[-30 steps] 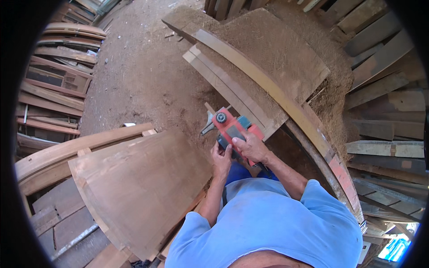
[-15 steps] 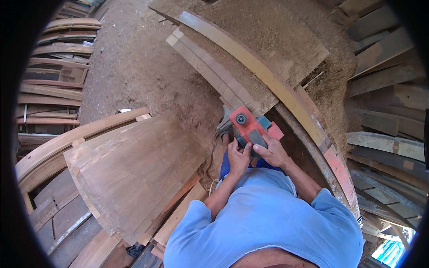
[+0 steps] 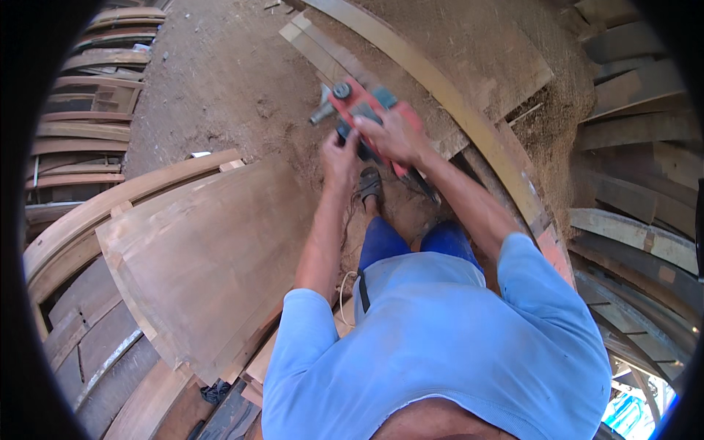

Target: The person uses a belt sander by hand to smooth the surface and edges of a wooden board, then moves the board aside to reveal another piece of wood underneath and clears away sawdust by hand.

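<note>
Power planer (image 3: 357, 92) ahead of torso; left hand (image 3: 340, 155) at its near-left side, right hand (image 3: 396, 136) on top. Wide panel (image 3: 205, 257) left of legs, curved timber (image 3: 147, 192) along its far edge. Curved beam (image 3: 433, 73) ahead, running down right. Boards (image 3: 92, 130) stacked far left.

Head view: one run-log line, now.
right hand: holding red power tool | left hand: on same tool | wood panel: person's left

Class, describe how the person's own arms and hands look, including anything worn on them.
The left hand and right hand wear no gloves. Both forearms are bare, with no watch or bracelet visible. Plain light-blue sleeves cover the upper arms. Blur hides finer markings.
</note>
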`<state>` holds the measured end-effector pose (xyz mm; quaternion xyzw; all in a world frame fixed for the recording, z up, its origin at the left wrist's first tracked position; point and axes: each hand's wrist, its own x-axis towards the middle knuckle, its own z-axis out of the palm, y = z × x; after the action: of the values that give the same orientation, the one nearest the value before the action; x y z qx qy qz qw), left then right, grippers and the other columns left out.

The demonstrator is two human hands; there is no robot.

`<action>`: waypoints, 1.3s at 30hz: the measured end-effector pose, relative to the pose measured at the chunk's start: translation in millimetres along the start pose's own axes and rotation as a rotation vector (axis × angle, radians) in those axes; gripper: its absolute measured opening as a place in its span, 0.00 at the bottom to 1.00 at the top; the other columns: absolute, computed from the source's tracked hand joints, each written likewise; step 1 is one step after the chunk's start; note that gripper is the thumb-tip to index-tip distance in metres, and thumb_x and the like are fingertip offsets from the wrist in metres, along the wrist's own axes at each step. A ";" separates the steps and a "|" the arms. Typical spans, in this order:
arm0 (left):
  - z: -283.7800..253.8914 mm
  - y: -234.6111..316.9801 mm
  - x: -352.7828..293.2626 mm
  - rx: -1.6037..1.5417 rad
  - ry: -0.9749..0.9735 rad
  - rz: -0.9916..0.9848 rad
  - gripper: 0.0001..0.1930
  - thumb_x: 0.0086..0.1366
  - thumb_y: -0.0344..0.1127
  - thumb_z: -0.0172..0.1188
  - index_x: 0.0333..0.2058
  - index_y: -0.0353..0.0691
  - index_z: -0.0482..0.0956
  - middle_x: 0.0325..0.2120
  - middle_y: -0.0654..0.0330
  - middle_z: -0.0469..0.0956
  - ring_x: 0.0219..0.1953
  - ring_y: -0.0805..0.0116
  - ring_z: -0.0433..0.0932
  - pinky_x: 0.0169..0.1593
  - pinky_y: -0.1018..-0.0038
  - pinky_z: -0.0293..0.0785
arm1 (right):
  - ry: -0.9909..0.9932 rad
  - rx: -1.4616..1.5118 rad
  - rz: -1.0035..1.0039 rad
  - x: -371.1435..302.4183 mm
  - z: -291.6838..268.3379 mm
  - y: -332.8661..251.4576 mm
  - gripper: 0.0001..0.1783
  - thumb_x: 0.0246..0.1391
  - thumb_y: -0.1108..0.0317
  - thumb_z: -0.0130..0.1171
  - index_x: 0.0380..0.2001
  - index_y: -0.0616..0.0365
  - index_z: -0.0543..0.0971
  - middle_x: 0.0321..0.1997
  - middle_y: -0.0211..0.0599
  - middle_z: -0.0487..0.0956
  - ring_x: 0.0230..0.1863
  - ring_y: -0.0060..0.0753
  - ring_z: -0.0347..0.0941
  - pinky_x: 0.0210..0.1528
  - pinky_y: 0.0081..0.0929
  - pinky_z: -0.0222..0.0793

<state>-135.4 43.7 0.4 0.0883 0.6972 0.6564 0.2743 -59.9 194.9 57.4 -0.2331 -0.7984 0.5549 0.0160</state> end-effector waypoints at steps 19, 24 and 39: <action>53.6 -64.5 -182.5 0.303 0.110 -0.031 0.23 0.59 0.40 0.72 0.52 0.40 0.81 0.35 0.53 0.75 0.37 0.61 0.76 0.41 0.67 0.75 | -0.101 0.143 0.145 -186.2 -23.1 35.9 0.35 0.59 0.40 0.57 0.46 0.69 0.78 0.40 0.59 0.81 0.45 0.54 0.79 0.49 0.43 0.73; 50.3 -37.3 -161.5 0.482 0.111 -0.039 0.22 0.60 0.41 0.72 0.51 0.38 0.80 0.36 0.52 0.76 0.37 0.59 0.79 0.43 0.67 0.77 | -0.113 0.080 0.218 -169.4 -21.8 37.4 0.36 0.58 0.39 0.57 0.45 0.69 0.78 0.40 0.58 0.81 0.44 0.55 0.79 0.48 0.44 0.72; -31.9 11.7 44.2 0.291 0.182 -0.039 0.21 0.61 0.41 0.72 0.50 0.36 0.83 0.38 0.50 0.77 0.40 0.59 0.81 0.45 0.66 0.78 | -0.016 0.067 0.035 44.6 12.1 -41.8 0.37 0.59 0.39 0.57 0.37 0.73 0.78 0.34 0.64 0.79 0.40 0.58 0.80 0.43 0.46 0.72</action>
<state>-190.9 38.8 -0.5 0.0535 0.8084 0.5483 0.2071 -117.9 190.1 79.8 -0.2418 -0.7754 0.5833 0.0078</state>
